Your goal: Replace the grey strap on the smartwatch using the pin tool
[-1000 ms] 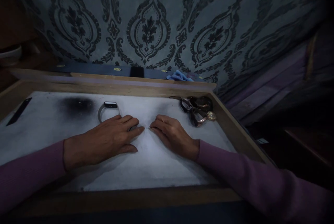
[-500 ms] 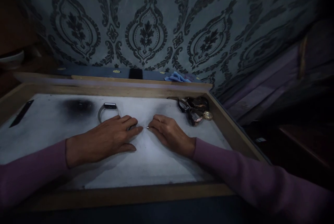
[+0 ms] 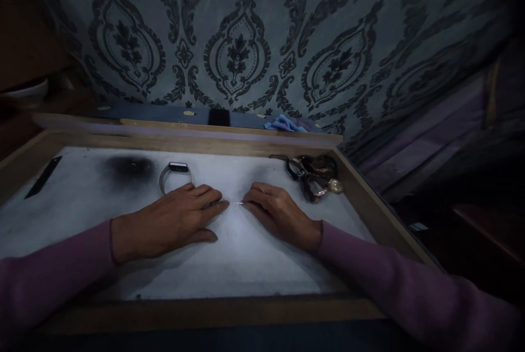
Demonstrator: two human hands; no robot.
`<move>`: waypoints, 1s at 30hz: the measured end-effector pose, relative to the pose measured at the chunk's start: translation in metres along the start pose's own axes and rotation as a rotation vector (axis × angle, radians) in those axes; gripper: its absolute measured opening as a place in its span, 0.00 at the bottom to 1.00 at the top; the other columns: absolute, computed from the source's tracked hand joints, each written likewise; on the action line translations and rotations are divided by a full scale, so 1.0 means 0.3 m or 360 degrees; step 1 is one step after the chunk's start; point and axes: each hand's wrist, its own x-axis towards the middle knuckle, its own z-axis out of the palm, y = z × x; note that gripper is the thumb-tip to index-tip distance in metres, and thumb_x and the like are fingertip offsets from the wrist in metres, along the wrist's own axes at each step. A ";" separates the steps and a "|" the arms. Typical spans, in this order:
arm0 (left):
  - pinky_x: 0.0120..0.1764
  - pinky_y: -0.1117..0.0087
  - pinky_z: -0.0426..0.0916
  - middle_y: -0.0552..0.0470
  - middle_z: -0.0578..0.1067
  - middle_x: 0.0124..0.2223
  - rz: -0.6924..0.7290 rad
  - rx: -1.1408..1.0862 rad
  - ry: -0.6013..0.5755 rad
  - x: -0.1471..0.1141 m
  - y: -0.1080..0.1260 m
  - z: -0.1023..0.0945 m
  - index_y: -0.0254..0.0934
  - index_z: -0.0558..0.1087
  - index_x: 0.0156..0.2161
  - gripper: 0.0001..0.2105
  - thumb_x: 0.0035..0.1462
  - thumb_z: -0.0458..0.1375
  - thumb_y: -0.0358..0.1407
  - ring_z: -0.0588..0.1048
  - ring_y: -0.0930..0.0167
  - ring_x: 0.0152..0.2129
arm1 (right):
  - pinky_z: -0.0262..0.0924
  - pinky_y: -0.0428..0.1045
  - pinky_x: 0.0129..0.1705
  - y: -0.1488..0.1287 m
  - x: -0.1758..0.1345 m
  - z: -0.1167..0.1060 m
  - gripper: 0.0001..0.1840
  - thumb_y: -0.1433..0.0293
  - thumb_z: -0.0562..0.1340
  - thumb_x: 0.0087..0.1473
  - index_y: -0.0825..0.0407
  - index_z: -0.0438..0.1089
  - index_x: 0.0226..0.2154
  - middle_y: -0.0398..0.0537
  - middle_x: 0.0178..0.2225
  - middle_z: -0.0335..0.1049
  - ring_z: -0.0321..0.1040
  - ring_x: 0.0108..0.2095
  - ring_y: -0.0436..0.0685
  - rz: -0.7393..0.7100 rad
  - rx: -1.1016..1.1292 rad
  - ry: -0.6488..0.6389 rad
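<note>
Head view: right hand is clamped on a pin just below frame centre. Left hand, left of it, lies palm down; its grip cannot be told. The pin is probably light, stiff, slippery; pinch its right end.

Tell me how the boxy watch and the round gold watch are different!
The boxy watch has a rectangular case; the round gold watch is circular. The boxy watch sits away from the dark heap; the round gold watch lies at its edge. Both rest on the white surface.
</note>
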 end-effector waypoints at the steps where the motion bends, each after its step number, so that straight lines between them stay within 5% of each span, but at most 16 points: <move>1: 0.47 0.61 0.65 0.44 0.70 0.52 -0.0002 -0.0009 0.0002 0.000 0.000 0.000 0.37 0.64 0.57 0.19 0.68 0.51 0.45 0.70 0.61 0.49 | 0.59 0.48 0.33 0.000 0.001 -0.002 0.10 0.75 0.56 0.63 0.54 0.69 0.31 0.48 0.29 0.68 0.65 0.30 0.54 0.0000 -0.0002 -0.0006; 30: 0.47 0.62 0.63 0.44 0.70 0.52 -0.0003 -0.0010 -0.0065 0.003 0.004 -0.010 0.35 0.64 0.56 0.20 0.64 0.58 0.43 0.69 0.61 0.46 | 0.59 0.48 0.32 -0.011 0.025 -0.009 0.07 0.74 0.58 0.61 0.53 0.69 0.31 0.46 0.29 0.69 0.66 0.29 0.52 0.0159 0.0352 -0.0035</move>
